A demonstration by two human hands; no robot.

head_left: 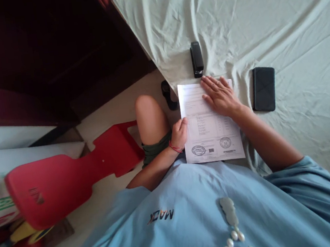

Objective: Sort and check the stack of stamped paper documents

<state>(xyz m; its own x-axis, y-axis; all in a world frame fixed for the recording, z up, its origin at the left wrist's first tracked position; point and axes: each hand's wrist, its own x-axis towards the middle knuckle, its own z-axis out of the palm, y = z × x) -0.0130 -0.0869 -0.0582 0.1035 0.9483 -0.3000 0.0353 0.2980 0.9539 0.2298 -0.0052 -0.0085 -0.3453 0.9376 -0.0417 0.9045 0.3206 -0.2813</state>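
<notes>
Head view: two bare hands at one printed paper (203, 124).
Left hand (179, 133): low at the paper's left edge, thumb on top, fingers mostly hidden; clamped on that edge.
Right hand (220, 96): palm down on the paper's upper right, fingers extended toward upper left, thumb apart from them; laid flat rather than gripping.
Arms: both bent inward from the sides, the right forearm slanting over the cloth (311, 128).
Paper: upper part over the cloth's edge, lower edge by the shirt (194, 208); one top sheet shows, cannot tell whether more lie beneath.
Stamps (198, 150): two round or oval, near the bottom.
Stapler (197, 58): one, just beyond the right fingertips.
Phone (264, 89): one, right of the paper.
Chair (54, 182): one, red, at left.
</notes>
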